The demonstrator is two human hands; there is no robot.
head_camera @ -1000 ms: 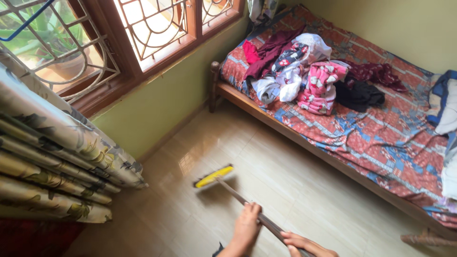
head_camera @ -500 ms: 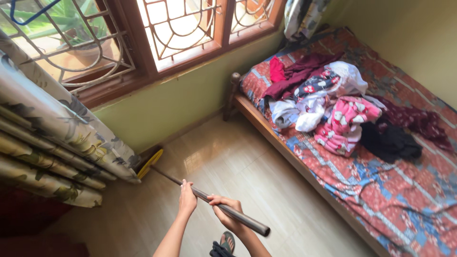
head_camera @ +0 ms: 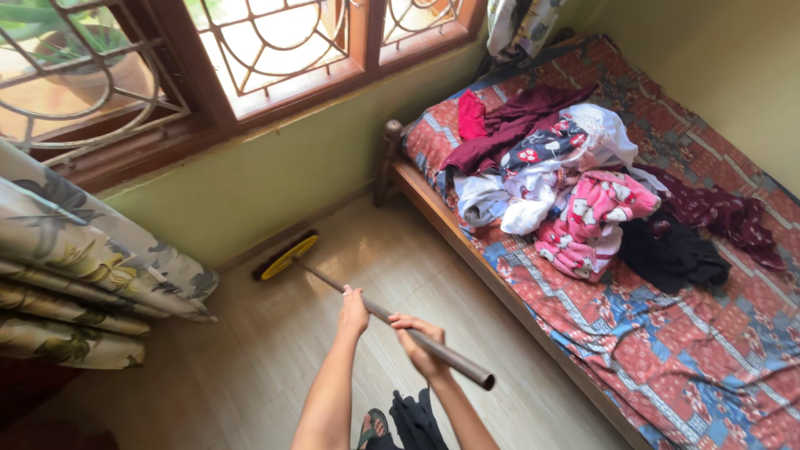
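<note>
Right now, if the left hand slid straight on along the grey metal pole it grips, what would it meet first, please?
Probably the yellow broom head by the green wall; the left hand has only bare grey metal pole before it.

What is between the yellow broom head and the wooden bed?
Only bare tiled floor lies between the yellow broom head by the wall and the wooden bed, as the head view shows. The left hand and right hand grip the handle nearer the camera.

A yellow-topped, dark-bristled broom head is seen; a red-and-blue patterned bedsheet, a grey-and-yellow leaf-print curtain and a pale green wall are shown.
</note>
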